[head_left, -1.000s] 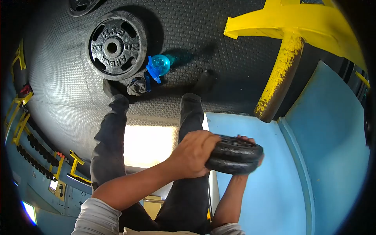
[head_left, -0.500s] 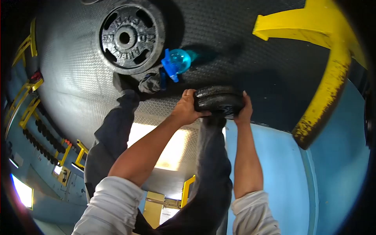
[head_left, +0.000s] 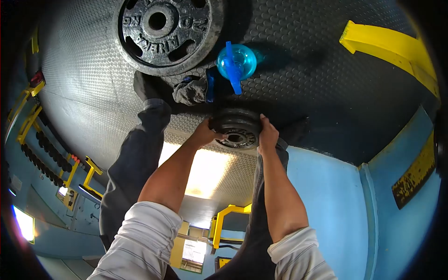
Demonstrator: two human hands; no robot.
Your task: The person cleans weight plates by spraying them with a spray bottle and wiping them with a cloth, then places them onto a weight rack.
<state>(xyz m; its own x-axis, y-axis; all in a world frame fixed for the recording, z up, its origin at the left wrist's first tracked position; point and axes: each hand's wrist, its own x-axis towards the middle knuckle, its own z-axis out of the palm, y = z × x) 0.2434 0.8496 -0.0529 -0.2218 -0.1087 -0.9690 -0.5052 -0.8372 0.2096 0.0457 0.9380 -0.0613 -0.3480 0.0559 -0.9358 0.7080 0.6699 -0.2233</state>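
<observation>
Between my two hands is a pair of small black weight plates (head_left: pixel 235 117), held face to face and tilted so that a hub hole and raised lettering show. My left hand (head_left: pixel 205 134) grips the left rim, its thumb lying across the face near the hub. Against the right rim, my right hand (head_left: pixel 268 134) has its fingers wrapped round the edge. The plates are close above the dark floor, in front of my right leg; whether they touch it I cannot tell.
A large 20 kg plate (head_left: pixel 205 44) lies flat ahead on the textured rubber floor (head_left: pixel 298 37). Near it are a translucent blue bottle (head_left: pixel 247 60) and a crumpled grey cloth item (head_left: pixel 190 91). A yellow metal frame (head_left: pixel 387 44) stands at right, by a light-blue wall (head_left: pixel 326 196).
The small plates have tilted, bringing their hub face into view. Both hands have shifted left in the picture with them. The view has moved, so the large plate and bottle appear larger.
</observation>
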